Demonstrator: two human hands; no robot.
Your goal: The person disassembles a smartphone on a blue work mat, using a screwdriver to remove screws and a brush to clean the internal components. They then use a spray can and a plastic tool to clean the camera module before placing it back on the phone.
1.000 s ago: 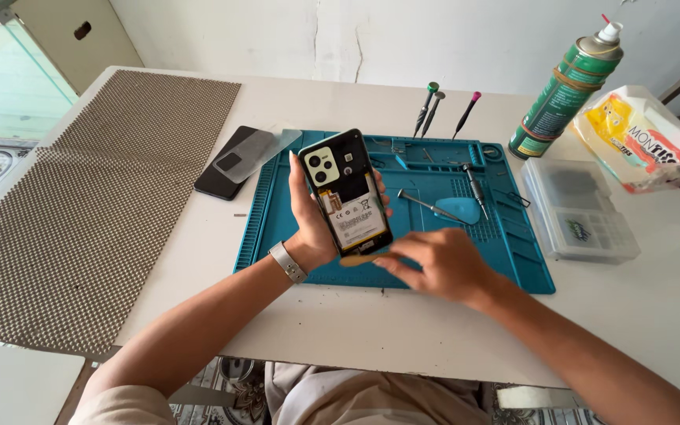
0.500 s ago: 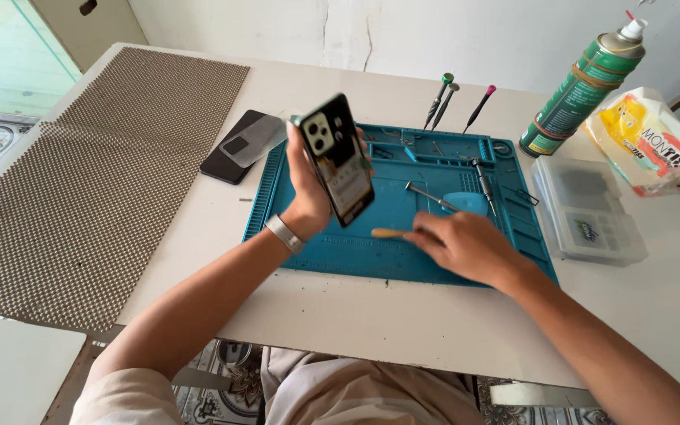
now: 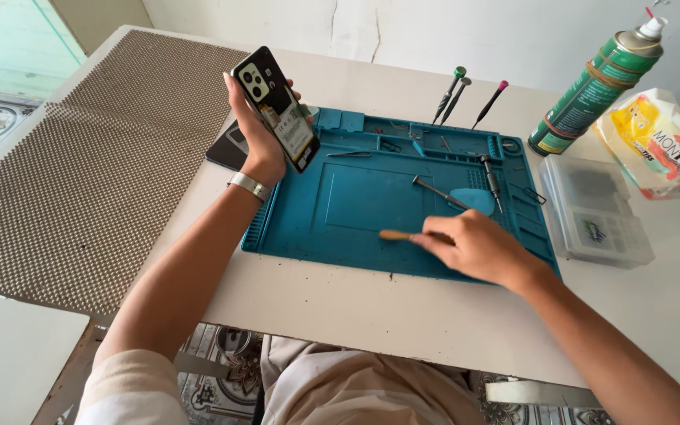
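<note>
A white desk (image 3: 403, 307) fills the view, pushed against a pale, cracked wall at 12 o'clock. A teal repair mat (image 3: 371, 197) lies at its middle, and a brown, dotted non-slip sheet (image 3: 80, 165) covers the desk from 9 to 11 o'clock. A patterned floor shows past the desk edge at 9 o'clock.

The left hand (image 3: 257, 138) is clenched round an opened phone (image 3: 277, 109), raised tilted above the mat's 10 o'clock corner, its camera cluster uppermost and its insides facing the person. It partly hides a dark panel (image 3: 226, 148) lying flat on the desk beneath it. The right hand (image 3: 473, 248) rests on the mat at 4 o'clock, fingers pinching a thin wooden-handled tool (image 3: 399, 235); its far end is covered by the fingers.

Near that hand lie a blue pick (image 3: 473, 201) and a screwdriver (image 3: 436, 191). Three more drivers (image 3: 454, 90) lie beyond the mat at 1 o'clock. At 2 to 3 o'clock: a green spray can (image 3: 595, 83), a yellow wipes pack (image 3: 658, 142), cut off at the edge, and a clear parts box (image 3: 599, 208).
</note>
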